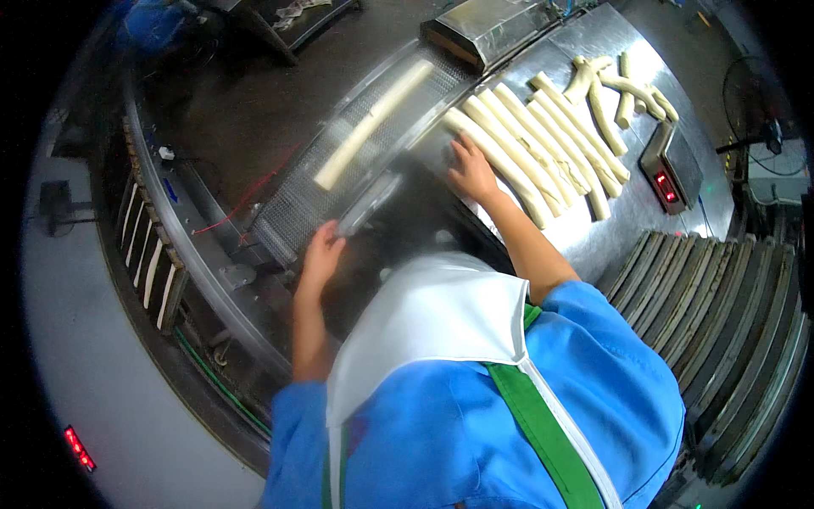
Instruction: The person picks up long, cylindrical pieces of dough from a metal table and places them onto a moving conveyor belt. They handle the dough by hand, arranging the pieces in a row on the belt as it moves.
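Observation:
My right hand (472, 170) is over the steel table (690, 102), its spread fingertips beside the near end of the closest pale dough log (499, 165); whether they touch it is unclear. Several such logs lie side by side there, some with cracked surfaces. My left hand (323, 253) holds nothing that I can see and is beside the metal side rail (369, 202) of a mesh conveyor belt (289, 213), fingers slightly bent. A single long dough log (375, 124) lies lengthwise on that belt, apart from both hands.
Shorter dough pieces (604, 114) lie piled at the table's far side, near a scale with a red display (666, 188). A steel housing (486, 32) spans the belt's far end. Stacked trays (706, 312) stand at right; a rack with pale strips (149, 254) is at left.

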Tool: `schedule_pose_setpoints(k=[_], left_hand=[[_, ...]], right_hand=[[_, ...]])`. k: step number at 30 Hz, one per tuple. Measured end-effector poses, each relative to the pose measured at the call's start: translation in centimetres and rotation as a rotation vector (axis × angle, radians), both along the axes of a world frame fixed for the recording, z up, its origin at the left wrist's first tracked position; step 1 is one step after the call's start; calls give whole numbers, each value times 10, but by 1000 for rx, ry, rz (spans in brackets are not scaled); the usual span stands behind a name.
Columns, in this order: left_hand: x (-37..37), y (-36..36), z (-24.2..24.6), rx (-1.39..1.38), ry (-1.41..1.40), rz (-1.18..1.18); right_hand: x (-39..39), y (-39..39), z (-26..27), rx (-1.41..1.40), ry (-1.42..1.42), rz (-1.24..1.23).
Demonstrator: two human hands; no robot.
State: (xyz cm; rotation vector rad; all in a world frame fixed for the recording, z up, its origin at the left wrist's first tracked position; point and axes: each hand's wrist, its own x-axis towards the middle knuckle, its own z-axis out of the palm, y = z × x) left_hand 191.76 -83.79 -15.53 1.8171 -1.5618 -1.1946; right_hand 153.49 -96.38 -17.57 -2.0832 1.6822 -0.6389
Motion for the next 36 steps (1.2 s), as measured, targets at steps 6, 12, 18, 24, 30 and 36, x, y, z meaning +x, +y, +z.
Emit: schedule_pose_setpoints(k=[6, 12, 18, 24, 30, 36], left_hand=[[0, -69, -10, -365, -615, 130], [8, -109, 3, -88, -781, 140], [27, -97, 21, 128, -631, 114], [-22, -91, 57, 364, 175, -148], [-59, -109, 124, 369, 636, -485], [-41, -138, 141, 486, 1550, -155]], right_hand=[[-26, 26, -15, 40, -110, 94], [-28, 41, 15, 71, -31, 158], [-14, 43, 4, 138, -101, 104], [48, 29, 14, 168, -197, 209], [124, -6, 75, 85, -500, 245], [122, -21, 137, 138, -530, 113]])
